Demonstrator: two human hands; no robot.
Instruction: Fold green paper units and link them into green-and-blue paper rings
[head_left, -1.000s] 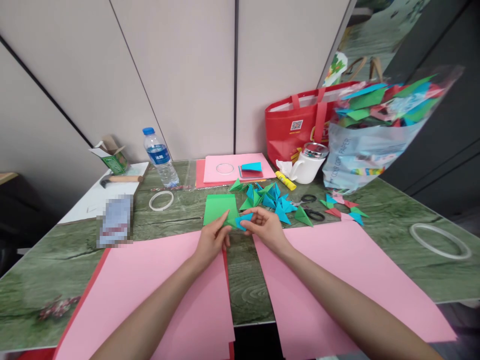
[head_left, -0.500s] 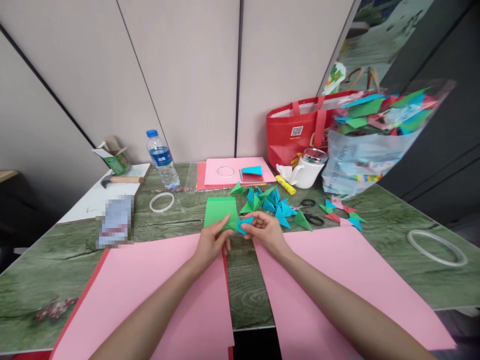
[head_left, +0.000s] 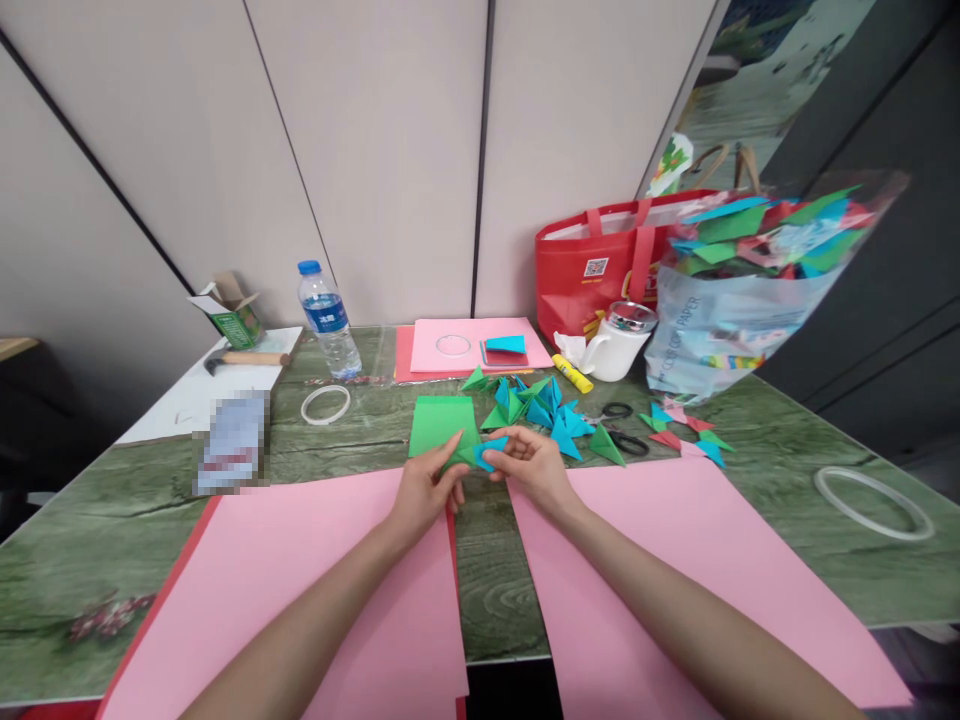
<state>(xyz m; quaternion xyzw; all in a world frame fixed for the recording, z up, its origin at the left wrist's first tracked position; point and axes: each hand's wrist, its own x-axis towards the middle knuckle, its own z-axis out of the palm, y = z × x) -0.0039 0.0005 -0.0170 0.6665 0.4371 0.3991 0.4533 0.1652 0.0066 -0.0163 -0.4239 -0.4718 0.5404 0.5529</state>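
Note:
My left hand pinches a green folded paper piece between thumb and forefinger. In my right hand is a blue folded paper piece, gripped by thumb and fingers. The two pieces meet between my hands; whether one is slotted into the other I cannot tell. Just behind the left hand lies a stack of green paper. A heap of green and blue folded pieces sits beyond the right hand, with black-handled scissors beside it.
Large pink sheets lie under both forearms. A multicoloured folded-paper ring and a white ring are at right. Farther back stand a white mug, a red bag, a bag of folded paper and a water bottle. A hammer lies left.
The view has shifted slightly. Both hands keep their grip on the green and blue pieces, with hardly any movement.

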